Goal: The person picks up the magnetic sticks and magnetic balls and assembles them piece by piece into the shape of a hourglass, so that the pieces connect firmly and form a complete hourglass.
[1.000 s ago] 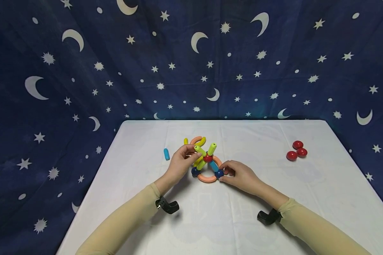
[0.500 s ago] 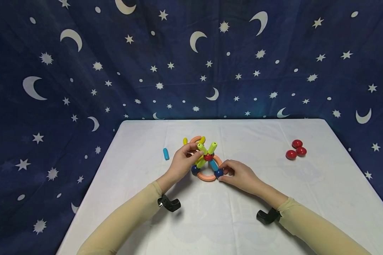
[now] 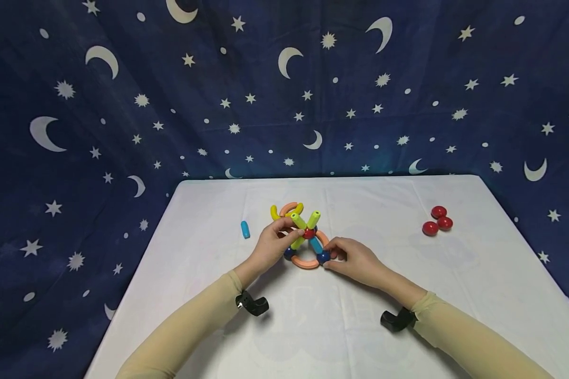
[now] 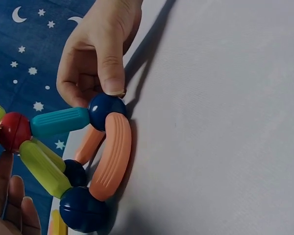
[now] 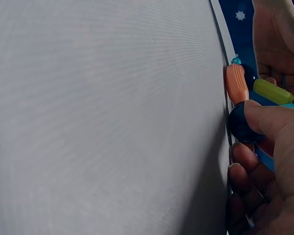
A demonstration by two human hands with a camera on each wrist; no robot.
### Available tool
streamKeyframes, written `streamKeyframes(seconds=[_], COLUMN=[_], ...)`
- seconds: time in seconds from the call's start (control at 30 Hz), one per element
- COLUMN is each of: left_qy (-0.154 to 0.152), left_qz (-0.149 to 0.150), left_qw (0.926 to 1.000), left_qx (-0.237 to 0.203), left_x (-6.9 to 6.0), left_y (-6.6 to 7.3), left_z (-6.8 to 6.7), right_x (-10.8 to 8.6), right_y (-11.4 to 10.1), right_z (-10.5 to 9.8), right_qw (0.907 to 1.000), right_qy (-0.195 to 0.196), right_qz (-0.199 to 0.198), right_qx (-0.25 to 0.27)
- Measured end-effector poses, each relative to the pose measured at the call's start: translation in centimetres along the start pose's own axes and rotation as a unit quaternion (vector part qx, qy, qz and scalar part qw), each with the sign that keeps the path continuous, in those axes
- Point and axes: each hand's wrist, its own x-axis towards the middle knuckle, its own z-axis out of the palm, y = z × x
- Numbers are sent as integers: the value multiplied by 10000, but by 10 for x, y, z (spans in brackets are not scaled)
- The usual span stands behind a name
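Note:
A small frame of magnetic rods and balls stands on the table. Its base joins dark blue balls with curved orange rods [image 3: 305, 262]. A teal-blue rod [image 4: 61, 121] and lime rods [image 4: 45, 169] slope up to a red ball [image 4: 15, 132], from which two lime rods [image 3: 314, 219] point upward. My left hand [image 3: 271, 248] holds the red ball between thumb and fingers. At the base's near right corner, my right hand [image 3: 360, 263] pinches a dark blue ball [image 4: 107, 111], its thumb on top in the right wrist view.
Behind the frame lie curved yellow and orange rods [image 3: 289, 207]. A loose blue rod [image 3: 245, 229] is left of my left hand. Three red balls [image 3: 430, 228] sit together at the table's right. A starry curtain [image 3: 265, 105] hangs behind the white table [image 3: 313, 337].
My left thumb and fingers have slid down from the left lime rod to the red ball. That rod now tilts less to the left. My right hand keeps its place.

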Motion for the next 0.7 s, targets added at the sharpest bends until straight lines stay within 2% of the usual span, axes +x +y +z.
streamKeyframes(seconds=[0.3, 0.33, 0.53, 0.57, 0.7], left_qy=[-94, -115, -192, -206, -239], left_qz=[87, 48, 13, 50, 98], left_qw=[9999, 9999, 9998, 9998, 9997], left_qx=[9, 26, 52, 53, 33], left_x=[-1, -2, -4, -3, -3], left_y=[-4, -1, -3, -7, -10], left_z=[0, 0, 1, 0, 1], right_x=[-1, -2, -14, -17, -26], right_y=[2, 2, 9, 11, 19], right_z=[-4, -6, -16, -18, -27], right_qw=[9999, 9999, 9996, 9996, 9998], right_qy=[-102, -129, -229, -222, -132], right_qz=[-61, -49, -116, -123, 135], right_qx=[-38, -61, -149, -143, -117])
